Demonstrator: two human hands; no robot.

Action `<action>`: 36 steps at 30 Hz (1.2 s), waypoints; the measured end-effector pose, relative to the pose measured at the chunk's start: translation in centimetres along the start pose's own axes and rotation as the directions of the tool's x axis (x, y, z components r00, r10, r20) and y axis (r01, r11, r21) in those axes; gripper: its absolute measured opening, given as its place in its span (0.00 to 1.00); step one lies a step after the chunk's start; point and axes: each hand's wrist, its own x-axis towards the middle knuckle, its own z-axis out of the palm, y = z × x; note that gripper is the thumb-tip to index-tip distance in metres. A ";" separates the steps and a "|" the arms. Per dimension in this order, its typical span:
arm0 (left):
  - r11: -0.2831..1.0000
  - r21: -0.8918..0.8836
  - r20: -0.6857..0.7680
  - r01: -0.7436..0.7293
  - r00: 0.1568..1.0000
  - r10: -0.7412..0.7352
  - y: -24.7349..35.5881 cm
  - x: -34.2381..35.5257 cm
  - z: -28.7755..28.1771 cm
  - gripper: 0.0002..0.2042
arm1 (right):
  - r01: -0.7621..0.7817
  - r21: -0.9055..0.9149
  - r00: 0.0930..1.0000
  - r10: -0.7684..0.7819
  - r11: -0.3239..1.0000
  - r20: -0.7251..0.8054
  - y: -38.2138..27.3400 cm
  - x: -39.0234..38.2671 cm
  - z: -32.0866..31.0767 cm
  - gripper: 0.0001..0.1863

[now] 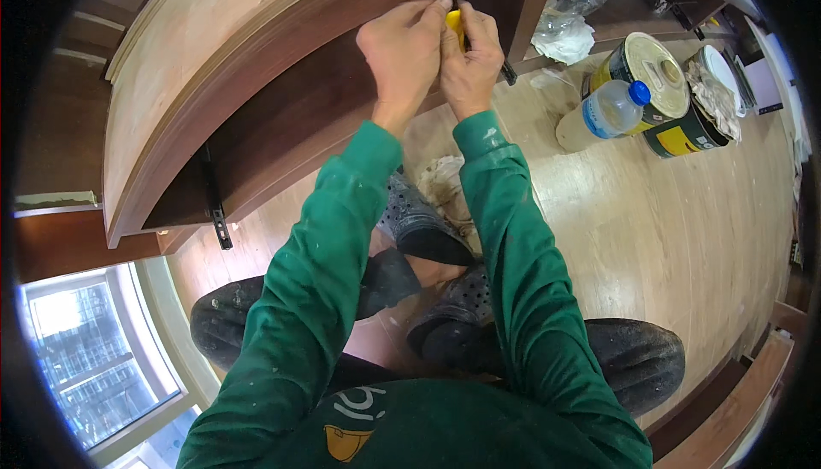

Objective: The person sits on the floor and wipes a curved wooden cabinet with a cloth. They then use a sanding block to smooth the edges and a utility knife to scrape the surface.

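Both hands work close together at the front edge of a brown wooden cabinet [291, 97] with a curved front. My right hand [475, 63] is closed around a small yellow-handled tool [457, 26] with dark parts; its exact kind is hard to make out. Beside it, my left hand [400, 58] has its fingers bent and pressed together near the tool's upper end. A small metallic tip shows just above the fingertips, against the cabinet edge. Whatever my left fingers pinch is hidden behind them.
Black drawer slides [215, 200] hang in the cabinet openings. Clear plastic and white wrapping [564, 33] lie in the right compartment. A plastic bottle [603, 116] with a blue cap stands by paint cans [654, 76]. A crumpled cloth [446, 187] lies by my grey clogs [419, 217].
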 end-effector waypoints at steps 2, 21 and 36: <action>1.000 0.019 0.039 0.013 0.999 -0.014 0.4 0.0 0.7 0.08 | -0.004 -0.017 1.000 0.004 1.000 -0.017 0.3 0.3 -0.6 0.17; 0.906 -0.357 -0.014 0.225 0.969 -0.246 0.9 -0.6 0.7 0.12 | -0.391 0.491 0.919 0.358 0.778 0.166 -1.1 1.1 -2.6 0.11; 0.593 -0.781 -0.047 0.195 0.929 -0.368 0.7 -0.1 -13.2 0.07 | -0.319 0.554 0.947 0.239 0.769 0.214 0.6 2.9 -0.1 0.09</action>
